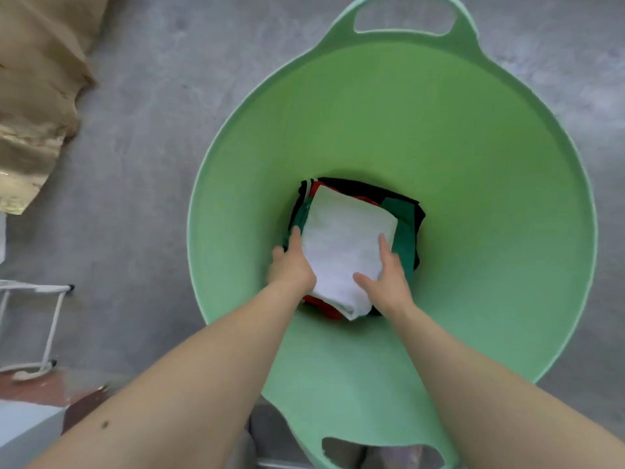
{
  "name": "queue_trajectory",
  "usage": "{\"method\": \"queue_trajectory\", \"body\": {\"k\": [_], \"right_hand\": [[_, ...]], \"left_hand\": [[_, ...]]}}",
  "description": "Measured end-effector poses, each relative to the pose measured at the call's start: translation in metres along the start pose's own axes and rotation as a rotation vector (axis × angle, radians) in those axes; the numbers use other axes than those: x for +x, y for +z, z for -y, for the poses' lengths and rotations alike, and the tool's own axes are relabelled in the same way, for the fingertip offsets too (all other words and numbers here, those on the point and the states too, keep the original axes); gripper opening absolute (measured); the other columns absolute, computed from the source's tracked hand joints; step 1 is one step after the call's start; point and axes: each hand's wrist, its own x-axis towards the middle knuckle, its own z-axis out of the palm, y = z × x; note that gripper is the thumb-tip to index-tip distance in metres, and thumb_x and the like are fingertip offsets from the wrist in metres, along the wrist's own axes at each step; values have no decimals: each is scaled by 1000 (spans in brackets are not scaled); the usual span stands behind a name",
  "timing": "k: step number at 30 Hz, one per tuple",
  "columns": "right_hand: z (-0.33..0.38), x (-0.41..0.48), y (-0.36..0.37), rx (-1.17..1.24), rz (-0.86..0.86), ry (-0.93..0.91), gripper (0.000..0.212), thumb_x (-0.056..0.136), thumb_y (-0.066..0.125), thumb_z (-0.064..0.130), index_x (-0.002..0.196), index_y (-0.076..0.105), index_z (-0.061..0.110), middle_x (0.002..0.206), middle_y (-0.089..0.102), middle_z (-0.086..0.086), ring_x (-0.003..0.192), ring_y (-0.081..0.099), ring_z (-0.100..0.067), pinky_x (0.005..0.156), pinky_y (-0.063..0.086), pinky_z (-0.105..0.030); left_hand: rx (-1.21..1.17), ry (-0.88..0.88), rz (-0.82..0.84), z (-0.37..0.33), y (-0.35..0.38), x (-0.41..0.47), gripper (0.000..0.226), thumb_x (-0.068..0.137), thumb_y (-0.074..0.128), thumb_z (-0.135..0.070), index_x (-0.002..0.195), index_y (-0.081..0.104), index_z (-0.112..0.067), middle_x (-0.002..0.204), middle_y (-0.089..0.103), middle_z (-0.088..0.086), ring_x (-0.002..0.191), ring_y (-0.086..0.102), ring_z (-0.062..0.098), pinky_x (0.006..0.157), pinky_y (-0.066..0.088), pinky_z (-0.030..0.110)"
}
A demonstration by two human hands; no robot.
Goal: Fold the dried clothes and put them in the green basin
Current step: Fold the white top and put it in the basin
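Note:
A large green basin [439,137] stands on the concrete floor. At its bottom lies a stack of folded clothes: a white folded cloth [341,245] on top, with green, red and black garments [406,231] under it. My left hand [292,265] lies along the white cloth's left edge, fingers mostly straight. On the cloth's right side rests my right hand [389,275], thumb spread over the top and fingers pointing along the edge. Both forearms reach down into the basin.
Tan crumpled fabric or paper [37,96] lies at the upper left on the grey concrete floor [142,164]. A white metal rack leg [50,333] stands at the left edge. The basin has handle cut-outs at its far and near rims.

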Motion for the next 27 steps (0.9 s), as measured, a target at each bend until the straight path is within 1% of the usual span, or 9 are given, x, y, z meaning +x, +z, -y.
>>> {"method": "queue_trajectory", "body": {"k": [3, 6, 7, 9, 11, 15, 21, 25, 27], "right_hand": [[-21, 16, 18, -4, 60, 101, 83, 86, 61, 4, 149, 20, 39, 154, 17, -5, 137, 32, -24, 105, 35, -32], [-32, 24, 25, -108, -27, 60, 81, 85, 51, -1, 145, 24, 46, 152, 19, -4, 129, 40, -27, 101, 40, -29], [-33, 25, 25, -120, -45, 15, 76, 87, 52, 3, 144, 27, 47, 147, 25, -1, 127, 41, -26, 97, 40, -23], [-36, 29, 26, -141, -126, -79, 51, 89, 59, 36, 135, 39, 46, 128, 45, 8, 115, 52, -19, 86, 44, -17], [-36, 31, 27, -367, -217, -175, 46, 85, 54, 57, 127, 42, 44, 121, 50, 5, 106, 55, -17, 89, 49, -33], [-36, 37, 38, -675, -245, -208, 82, 91, 47, 5, 148, 4, 44, 156, 4, -6, 125, 28, -28, 76, 43, -34], [-41, 57, 39, -878, -216, -100, 102, 85, 57, 11, 146, -18, 43, 159, -7, -9, 121, 32, -27, 75, 37, -30], [-29, 53, 23, -766, -60, 39, 103, 86, 54, 6, 143, -20, 50, 159, -11, -1, 130, 27, -29, 77, 43, -34], [-21, 47, 10, -538, -8, 131, 97, 86, 53, 4, 146, -9, 48, 160, -6, -2, 136, 27, -33, 89, 43, -38]], "left_hand": [[205, 25, 44, 2, 23, 16, 87, 89, 47, -4, 149, -3, -42, 153, 9, 14, 128, 40, 35, 103, 40, 42], [471, 87, -139, -3, 32, 24, 90, 89, 52, -12, 148, -11, -39, 155, 6, 17, 142, 14, 37, 109, 27, 51], [559, 159, -211, -3, 31, 24, 96, 88, 54, -12, 146, -16, -41, 157, -3, 16, 144, 5, 38, 110, 26, 53], [707, 345, -281, -3, 34, 29, 107, 85, 58, -5, 142, -23, -46, 154, -26, 11, 144, -9, 40, 109, 30, 54], [853, 523, -296, -4, 39, 34, 111, 82, 58, -1, 142, -26, -43, 150, -37, 7, 142, -19, 39, 107, 30, 54], [1032, 576, -281, -4, 45, 55, 117, 79, 68, -15, 144, -27, -29, 149, -39, 9, 143, -24, 32, 114, 20, 53], [1034, 523, -231, 0, 43, 80, 142, 61, 85, -37, 138, -35, -40, 147, -43, 9, 141, -27, 35, 115, 16, 53], [1012, 486, -156, -4, 24, 64, 133, 65, 82, -46, 139, -29, -46, 150, -37, 6, 142, -18, 42, 113, 16, 59], [922, 410, -125, -8, 8, 48, 123, 71, 79, -42, 144, -21, -43, 155, -28, 7, 143, -8, 45, 112, 13, 61]]}}
